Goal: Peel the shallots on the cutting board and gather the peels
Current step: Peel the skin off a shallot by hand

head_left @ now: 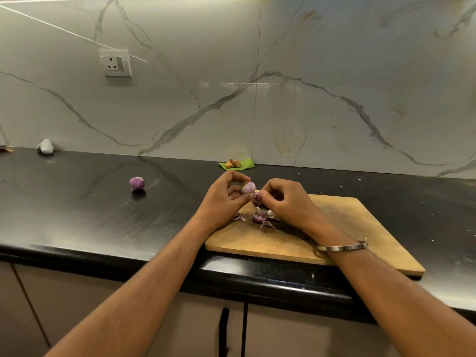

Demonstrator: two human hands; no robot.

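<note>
Peeling a shallot over the board, skins dropping below.

Head view: the left hand (224,199) pinches a pale, mostly bare shallot (248,187) between thumb and curled fingertips, holding it up above the far left corner of the cutting board (334,228), probably so loosened skin falls onto the wood. The right hand (286,199), fingers curled together, pinches a purple strip of skin (256,198) just beside the bulb, apparently tearing it away. The bulb looks nearly round; its long axis and which way its tip points cannot be told. Loose peels (260,218) lie scattered on the board under the hands. A second, unpeeled shallot (137,183) sits on the black counter (77,202), well apart to the left.
</note>
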